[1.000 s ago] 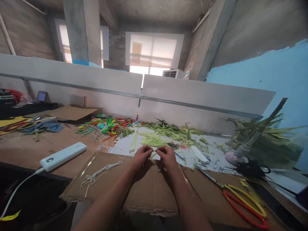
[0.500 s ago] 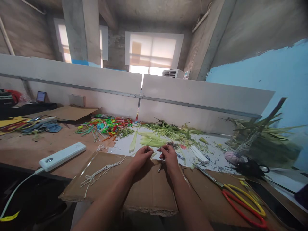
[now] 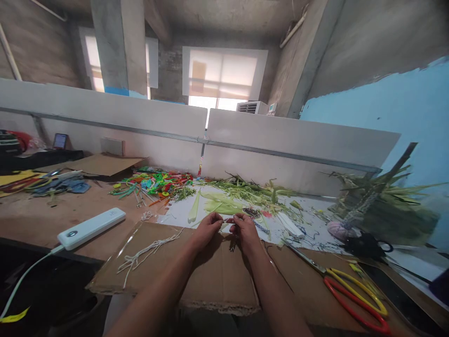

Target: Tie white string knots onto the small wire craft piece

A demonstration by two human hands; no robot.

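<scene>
Two bare forearms [image 3: 164, 274], slimmer at the wrists [image 3: 194, 242], with bare left hand [image 3: 208, 226] and right hand [image 3: 247, 228]

Comprises rough grey concrete walls [image 3: 52, 51] and pillar [image 3: 108, 47], light-blue paint [image 3: 396, 107] at right. Includes white partition panels [image 3: 140, 110] with grey rail [image 3: 115, 127] behind brown desk [image 3: 96, 201]. Lit by daylight through pale window blinds [image 3: 238, 70] at back.

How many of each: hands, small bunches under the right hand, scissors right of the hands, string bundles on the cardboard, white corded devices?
Left hand and right hand: 2
Small bunch: 1
Scissors: 1
String bundle: 1
White corded device: 1
Total: 6
</scene>
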